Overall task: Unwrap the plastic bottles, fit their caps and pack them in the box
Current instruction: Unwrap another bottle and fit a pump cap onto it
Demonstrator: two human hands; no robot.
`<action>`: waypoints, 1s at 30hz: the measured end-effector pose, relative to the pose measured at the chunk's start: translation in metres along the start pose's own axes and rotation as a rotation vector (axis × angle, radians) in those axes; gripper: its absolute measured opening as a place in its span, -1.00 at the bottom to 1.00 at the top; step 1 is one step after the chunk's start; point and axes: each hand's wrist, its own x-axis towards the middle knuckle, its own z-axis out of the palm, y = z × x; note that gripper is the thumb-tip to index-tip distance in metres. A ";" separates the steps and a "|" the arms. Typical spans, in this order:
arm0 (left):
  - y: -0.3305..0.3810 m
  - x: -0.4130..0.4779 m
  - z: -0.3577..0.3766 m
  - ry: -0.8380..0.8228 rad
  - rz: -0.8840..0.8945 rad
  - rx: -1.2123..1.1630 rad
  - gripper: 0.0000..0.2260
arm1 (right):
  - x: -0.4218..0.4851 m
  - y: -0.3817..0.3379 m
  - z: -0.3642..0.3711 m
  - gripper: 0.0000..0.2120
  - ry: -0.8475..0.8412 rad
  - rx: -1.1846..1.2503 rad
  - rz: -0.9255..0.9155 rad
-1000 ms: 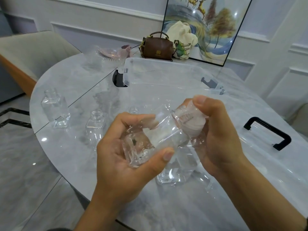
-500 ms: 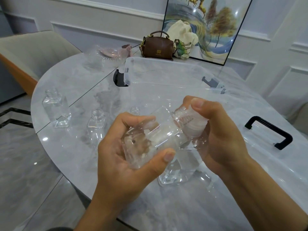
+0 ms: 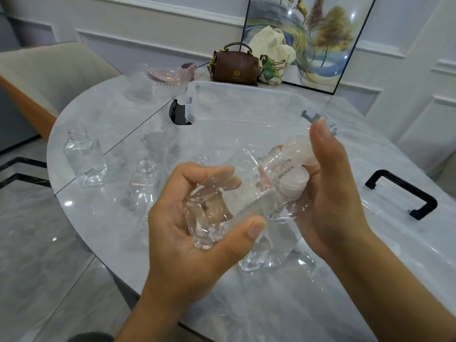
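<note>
I see the grey marble table [image 3: 103, 218] filling most of the view, and I place everything against the clear plastic box [image 3: 246, 107] lying on it. A black-handled lid [image 3: 404, 193] lies to the right of the box. A brown handbag [image 3: 235, 66] and a cream cloth bag [image 3: 274, 53] sit just behind the box, against a framed picture [image 3: 320, 33]. Crumpled clear wrapping [image 3: 158, 82] lies behind and left of it. Left of the box, near the table's edge, stands an uncapped square bottle [image 3: 82, 156]; a second open bottle [image 3: 145, 181] stands nearer me, in front of the box. My left hand [image 3: 197, 230] is curled around the base of a clear bottle [image 3: 237, 201], thumb and fingers closed on it, held tilted in front of the box. My right hand [image 3: 328, 193] is loosely cupped at the bottle's threaded neck, fingers partly spread, with a translucent cap [image 3: 296, 181] against the palm; I cannot tell how firmly it holds it.
</note>
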 end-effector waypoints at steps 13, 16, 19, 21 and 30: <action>-0.008 -0.005 0.002 -0.040 0.028 0.015 -0.60 | 0.007 -0.008 -0.008 -0.79 -0.204 0.034 -0.002; -0.006 -0.005 0.001 -0.024 0.025 0.038 -0.60 | 0.007 -0.004 -0.012 -0.79 -0.228 0.046 -0.005; -0.005 -0.005 0.001 0.020 0.044 0.107 -0.57 | 0.006 -0.003 -0.012 -0.59 -0.221 -0.018 -0.013; -0.005 -0.005 0.001 0.027 0.066 0.136 -0.53 | 0.004 -0.003 -0.012 -0.38 -0.203 -0.051 -0.025; -0.001 -0.002 -0.003 -0.016 0.129 0.195 -0.52 | -0.002 -0.005 -0.009 -0.29 -0.157 0.032 -0.012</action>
